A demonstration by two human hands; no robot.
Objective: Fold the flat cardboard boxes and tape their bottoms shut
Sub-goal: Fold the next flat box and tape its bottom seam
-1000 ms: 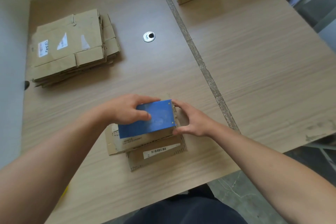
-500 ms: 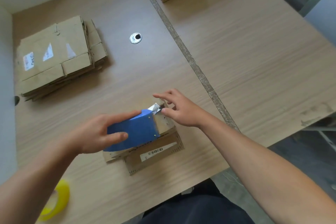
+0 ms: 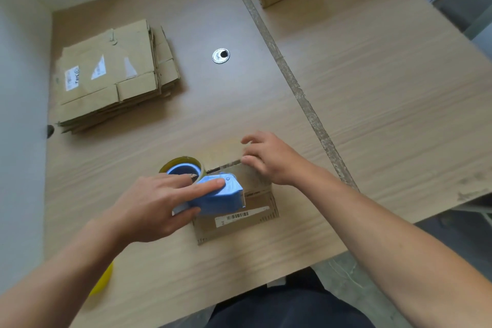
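The stack of flat boxes (image 3: 114,77) lies at the left of the worktop (image 3: 372,88). The left hand (image 3: 154,205) has swung the tape dispenser (image 3: 218,194) leftward, exposing its roll; its grip is closed around the dispenser, fingers over and thumb under. The box (image 3: 255,224) lies beneath, at the near edge. The right hand (image 3: 269,160) has released the dispenser; its grip holds nothing, fingertips pressing the cardboard. Taping appears to be starting.

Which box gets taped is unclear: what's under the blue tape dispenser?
A small cardboard box with a barcode label. The tape dispenser and left hand cover its left part, hiding the surface there.
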